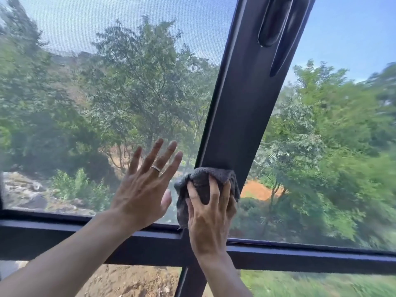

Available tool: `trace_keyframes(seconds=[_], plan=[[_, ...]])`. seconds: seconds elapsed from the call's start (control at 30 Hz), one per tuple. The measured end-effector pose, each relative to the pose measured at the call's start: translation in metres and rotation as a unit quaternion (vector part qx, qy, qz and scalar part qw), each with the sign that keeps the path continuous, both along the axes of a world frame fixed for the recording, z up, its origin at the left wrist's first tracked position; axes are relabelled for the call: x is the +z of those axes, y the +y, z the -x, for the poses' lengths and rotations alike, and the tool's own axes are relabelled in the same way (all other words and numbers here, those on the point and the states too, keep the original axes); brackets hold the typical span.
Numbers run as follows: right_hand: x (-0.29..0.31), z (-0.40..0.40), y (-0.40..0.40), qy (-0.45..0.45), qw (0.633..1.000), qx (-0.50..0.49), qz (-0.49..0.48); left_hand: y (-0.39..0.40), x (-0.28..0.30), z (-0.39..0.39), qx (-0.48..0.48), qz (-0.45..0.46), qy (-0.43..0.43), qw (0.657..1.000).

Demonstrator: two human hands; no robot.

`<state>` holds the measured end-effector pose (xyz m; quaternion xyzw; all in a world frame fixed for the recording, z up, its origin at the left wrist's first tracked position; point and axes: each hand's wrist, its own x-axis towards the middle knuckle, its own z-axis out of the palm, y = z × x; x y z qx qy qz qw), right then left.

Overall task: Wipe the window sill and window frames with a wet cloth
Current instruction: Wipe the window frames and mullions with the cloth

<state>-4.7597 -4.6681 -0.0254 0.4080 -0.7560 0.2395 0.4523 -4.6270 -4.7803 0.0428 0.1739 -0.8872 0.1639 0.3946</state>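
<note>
Right hand [211,215] grips grey cloth [206,181], fingers curled over it, pressing it on dark upright frame bar [242,116]. Left hand [145,187] flat, fingers spread straight against mesh screen [107,61].

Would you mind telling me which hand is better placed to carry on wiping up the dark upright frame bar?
The right hand: it grips the grey terry cloth against the dark upright frame bar. The left hand is spread open on the mesh screen, holding nothing.
</note>
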Motion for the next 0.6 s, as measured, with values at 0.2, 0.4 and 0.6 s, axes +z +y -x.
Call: trace_keyframes(seconds=[0.2, 0.4, 0.6], plan=[[0.052, 0.003, -0.020, -0.013, 0.989, 0.035, 0.141, -0.001, 0.027, 0.000, 0.004, 0.020, -0.008, 1.000], [0.021, 0.005, -0.026, -0.021, 0.990, 0.015, 0.138, -0.011, 0.053, 0.011, -0.034, 0.077, 0.004, 0.996], [0.094, 0.020, -0.044, 0.015, 0.990, -0.015, 0.136, -0.025, 0.085, 0.023, -0.080, 0.115, 0.035, 0.990]])
